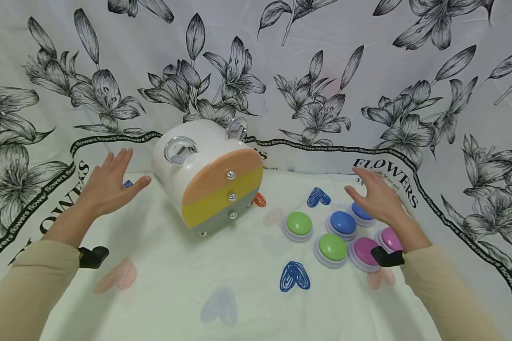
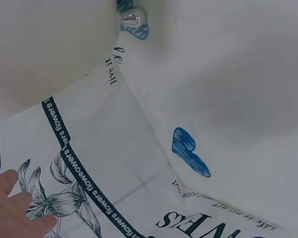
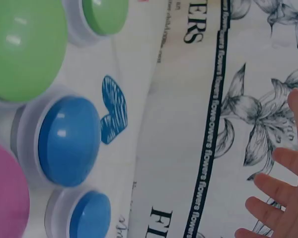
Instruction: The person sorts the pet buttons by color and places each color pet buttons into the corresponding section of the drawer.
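My left hand (image 1: 112,185) hovers with spread fingers to the left of a white rounded cabinet (image 1: 170,177). Orange, yellow and grey-green drawer fronts, each with a silver knob (image 1: 231,175), make up the cabinet's face. Over the right side, my right hand (image 1: 377,198) is held with straight fingers above a group of domed push buttons. Two are green (image 1: 299,223), two blue (image 1: 342,222) and two magenta (image 1: 365,251); the hand and wrist partly cover the rear blue and the right magenta one. Neither hand holds anything.
A white cloth (image 1: 162,293) printed with hearts covers the table. Behind it hangs a flower-printed cloth (image 1: 315,28) with a black lettered band. Two chrome handles (image 1: 180,149) stick out from the cabinet's top, and small silver feet (image 2: 133,18) carry it.
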`<action>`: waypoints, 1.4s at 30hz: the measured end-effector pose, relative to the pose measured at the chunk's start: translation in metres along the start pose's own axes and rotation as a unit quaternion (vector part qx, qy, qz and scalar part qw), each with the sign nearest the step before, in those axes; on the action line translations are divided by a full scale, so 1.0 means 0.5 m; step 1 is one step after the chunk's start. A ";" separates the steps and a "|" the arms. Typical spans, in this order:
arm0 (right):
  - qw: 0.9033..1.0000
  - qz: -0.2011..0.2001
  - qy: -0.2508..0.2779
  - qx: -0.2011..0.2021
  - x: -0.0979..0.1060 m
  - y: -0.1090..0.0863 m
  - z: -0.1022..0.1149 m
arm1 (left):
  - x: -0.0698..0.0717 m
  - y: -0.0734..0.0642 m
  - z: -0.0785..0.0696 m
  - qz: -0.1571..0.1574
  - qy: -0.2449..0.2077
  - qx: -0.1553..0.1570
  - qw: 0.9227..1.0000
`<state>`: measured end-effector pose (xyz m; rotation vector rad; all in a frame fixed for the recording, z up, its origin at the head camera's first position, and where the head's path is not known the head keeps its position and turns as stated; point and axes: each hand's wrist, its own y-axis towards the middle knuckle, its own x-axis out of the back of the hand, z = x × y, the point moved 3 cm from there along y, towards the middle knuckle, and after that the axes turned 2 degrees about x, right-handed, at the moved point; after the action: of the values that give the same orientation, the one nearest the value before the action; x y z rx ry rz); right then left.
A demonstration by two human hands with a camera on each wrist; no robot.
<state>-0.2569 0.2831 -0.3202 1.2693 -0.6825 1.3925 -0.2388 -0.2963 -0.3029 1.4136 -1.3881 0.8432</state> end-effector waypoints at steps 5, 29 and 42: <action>0.999 -0.032 0.041 0.002 -0.022 0.006 0.025 | -0.003 -0.003 -0.006 -0.013 -0.073 0.009 0.997; 0.969 -0.114 0.216 0.043 -0.103 0.052 0.215 | 0.000 -0.007 -0.094 -0.083 -0.231 0.058 0.968; 0.960 -0.095 0.257 0.050 -0.140 0.078 0.327 | -0.021 -0.001 -0.138 -0.083 -0.242 0.086 0.963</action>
<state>-0.2522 0.1017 -0.3327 0.9569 -0.1304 1.5243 -0.2301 -0.2283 -0.2912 1.9342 -1.5515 0.5361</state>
